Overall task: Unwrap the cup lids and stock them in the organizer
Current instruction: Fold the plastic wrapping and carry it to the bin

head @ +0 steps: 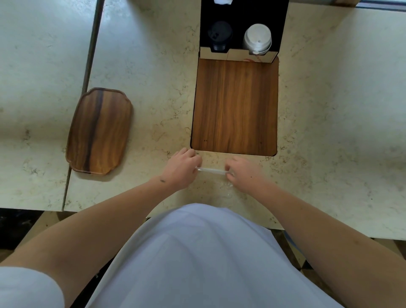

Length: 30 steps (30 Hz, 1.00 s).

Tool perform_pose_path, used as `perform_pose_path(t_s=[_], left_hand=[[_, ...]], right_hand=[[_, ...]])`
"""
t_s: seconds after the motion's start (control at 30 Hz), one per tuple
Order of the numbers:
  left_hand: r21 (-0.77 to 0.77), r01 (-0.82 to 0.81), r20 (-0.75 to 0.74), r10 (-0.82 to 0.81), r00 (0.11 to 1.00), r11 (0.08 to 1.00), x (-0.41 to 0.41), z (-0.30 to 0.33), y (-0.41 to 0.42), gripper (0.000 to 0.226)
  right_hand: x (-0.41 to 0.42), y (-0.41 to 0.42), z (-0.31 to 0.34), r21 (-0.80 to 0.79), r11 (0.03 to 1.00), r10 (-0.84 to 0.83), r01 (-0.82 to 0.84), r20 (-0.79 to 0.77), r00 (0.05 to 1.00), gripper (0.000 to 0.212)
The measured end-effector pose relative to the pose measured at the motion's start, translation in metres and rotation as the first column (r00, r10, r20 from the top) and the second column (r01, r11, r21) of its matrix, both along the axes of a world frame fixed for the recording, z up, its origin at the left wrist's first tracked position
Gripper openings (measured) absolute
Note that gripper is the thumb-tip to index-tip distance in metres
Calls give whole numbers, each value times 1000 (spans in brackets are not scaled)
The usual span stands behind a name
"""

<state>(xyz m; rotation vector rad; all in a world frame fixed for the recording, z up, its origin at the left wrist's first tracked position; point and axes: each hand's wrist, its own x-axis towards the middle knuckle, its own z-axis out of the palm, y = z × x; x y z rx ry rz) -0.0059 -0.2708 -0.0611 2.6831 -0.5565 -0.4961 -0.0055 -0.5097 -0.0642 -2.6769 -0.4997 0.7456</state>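
A black organizer (283,28) stands at the far middle of the counter. Its left slot holds a stack of black lids (219,36) and its right slot a stack of white lids (257,39). Near the counter's front edge, my left hand (183,169) and my right hand (243,173) each pinch an end of a clear plastic wrap (211,171), stretched taut into a thin strip between them. More crinkled clear film (228,191) lies on the counter below my right hand. No lids are inside the wrap.
A rectangular wooden board (235,105) lies between my hands and the organizer. An oval wooden tray (100,132) sits to the left, by the seam between two counter slabs. A white object (222,1) shows at the organizer's far end.
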Motion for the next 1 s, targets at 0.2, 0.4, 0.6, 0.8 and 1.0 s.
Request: perform_pose_path(t_s=[0.2,0.4,0.6,0.8,1.0], left_hand=[[-5,182,55,-182,982,983,-15,1,4,11],[-87,247,112,-236,965,965,-31,-4,14,8],[-158,28,9,-27,1000,987,-28,-6,10,12],[-65,-60,-142,50,989,996,-15,-11,1,17],[-21,87,-180,-90,980,996,-11,-7,4,9]], right_hand=[[-16,6,0,-29,1000,10,-10,-14,1000,5],[-27,3,1,10,1000,13,-13,-46,999,6],[-26,-4,-6,60,994,-89,96,-113,990,15],[-13,-6,-8,-16,998,-59,57,-133,989,11],[-12,-4,2,-8,999,43,-43,-36,998,13]])
